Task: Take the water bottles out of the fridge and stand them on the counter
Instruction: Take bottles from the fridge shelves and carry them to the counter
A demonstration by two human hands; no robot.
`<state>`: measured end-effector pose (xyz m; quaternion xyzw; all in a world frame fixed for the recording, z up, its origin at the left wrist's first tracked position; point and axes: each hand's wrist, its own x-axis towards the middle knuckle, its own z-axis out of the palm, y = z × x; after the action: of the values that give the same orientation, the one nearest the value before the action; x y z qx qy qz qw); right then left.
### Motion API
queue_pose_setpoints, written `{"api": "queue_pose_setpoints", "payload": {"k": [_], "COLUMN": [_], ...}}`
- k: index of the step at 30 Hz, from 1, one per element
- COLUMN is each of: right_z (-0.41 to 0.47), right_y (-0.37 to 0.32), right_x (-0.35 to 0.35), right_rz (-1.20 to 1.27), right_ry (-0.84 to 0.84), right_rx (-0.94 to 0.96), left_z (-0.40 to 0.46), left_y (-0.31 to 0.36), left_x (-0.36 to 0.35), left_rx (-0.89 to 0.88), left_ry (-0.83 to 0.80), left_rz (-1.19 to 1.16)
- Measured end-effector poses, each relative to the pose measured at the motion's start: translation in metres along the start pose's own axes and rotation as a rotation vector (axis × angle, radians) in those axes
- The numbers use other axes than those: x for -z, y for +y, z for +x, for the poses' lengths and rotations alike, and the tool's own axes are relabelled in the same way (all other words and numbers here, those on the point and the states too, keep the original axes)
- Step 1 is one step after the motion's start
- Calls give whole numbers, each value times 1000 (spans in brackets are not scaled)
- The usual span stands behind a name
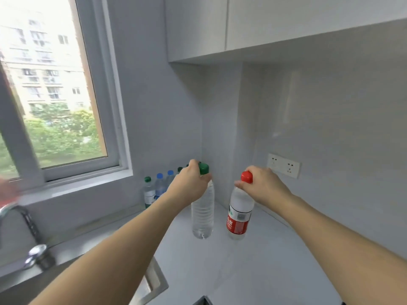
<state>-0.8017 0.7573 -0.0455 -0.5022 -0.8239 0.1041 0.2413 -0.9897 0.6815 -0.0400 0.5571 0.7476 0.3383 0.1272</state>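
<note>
My left hand [191, 186] grips the neck of a clear, label-less bottle with a green cap [203, 214]. My right hand [264, 187] grips the neck of a bottle with a red cap and red label [239, 216]. Both bottles are upright, side by side, with their bases at or just above the pale counter [253, 267]; contact cannot be told. Behind my left arm, several more bottles with green and blue caps [154, 190] stand in a row against the wall under the window. The fridge is out of view.
A steel sink [152, 280] with a tap [33, 245] lies at the left. A wall socket [284, 165] sits behind my right hand. Wall cupboards [242, 25] hang overhead, and the window [48, 89] is at the left.
</note>
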Motion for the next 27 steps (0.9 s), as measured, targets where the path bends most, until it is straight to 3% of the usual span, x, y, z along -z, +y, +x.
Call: {"api": "queue_pose_setpoints", "payload": {"k": [11,27], "right_z": [121,309], "right_y": [-28,0], "right_x": [-112,-300], "right_rz": [99,109], "right_ry": [-195,-343], "right_rx": [135,-1], "left_z": [81,289], "left_y": [-108,-259], "left_x": [12,-86], "left_rx": [187,180], "left_ry": [110,-117], "left_rz": [63,59]}}
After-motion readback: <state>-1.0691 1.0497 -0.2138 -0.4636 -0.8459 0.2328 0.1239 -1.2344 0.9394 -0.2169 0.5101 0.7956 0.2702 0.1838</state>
